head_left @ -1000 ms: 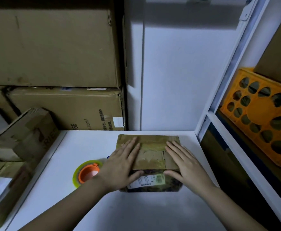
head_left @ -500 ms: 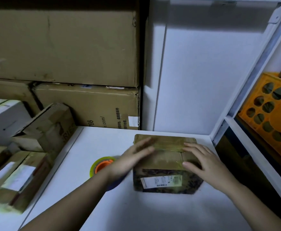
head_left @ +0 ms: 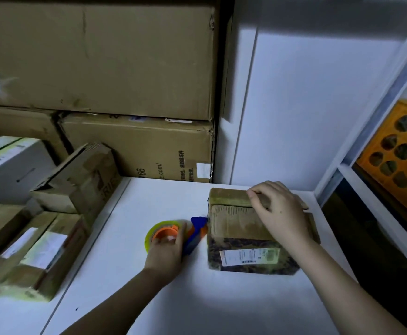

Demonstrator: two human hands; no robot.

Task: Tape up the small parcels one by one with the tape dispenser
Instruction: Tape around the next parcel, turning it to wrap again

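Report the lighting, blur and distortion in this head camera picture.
Head view: dim, bluish light; a broad shadow darkens the top of the white wall panel. The left hand on the yellow-and-orange tape dispenser is motion-blurred; the right hand on the small brown cardboard parcel is sharper. Wide-angle distortion slants the white shelf frame.

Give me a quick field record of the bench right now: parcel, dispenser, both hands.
parcel: small box on the white table, label on its near side
tape dispenser: left of the parcel, resting on the table, orange core, blue handle
left hand: on the dispenser, grip closing around it, not lifted
right hand: pressing on the parcel top
other parcels: stack at far left
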